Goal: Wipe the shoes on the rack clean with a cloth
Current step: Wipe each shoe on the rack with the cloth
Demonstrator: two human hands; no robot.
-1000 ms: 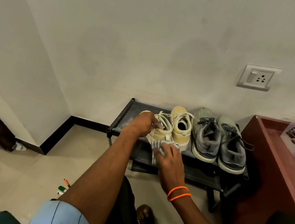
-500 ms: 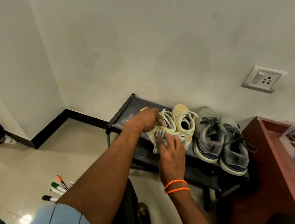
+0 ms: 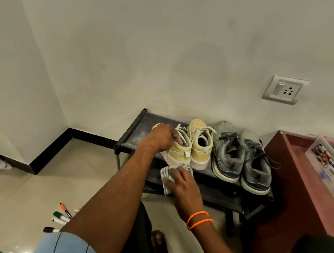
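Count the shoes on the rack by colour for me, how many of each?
Yellow shoes: 2, one held by the left hand, one beside it.
Grey shoes: 2, one in the middle, one at the right end.
Total: 4 shoes on the rack.

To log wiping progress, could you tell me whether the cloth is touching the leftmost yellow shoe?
Cannot tell: in the head view the cloth sits right under the leftmost yellow shoe's heel, but no contact or gap shows plainly.
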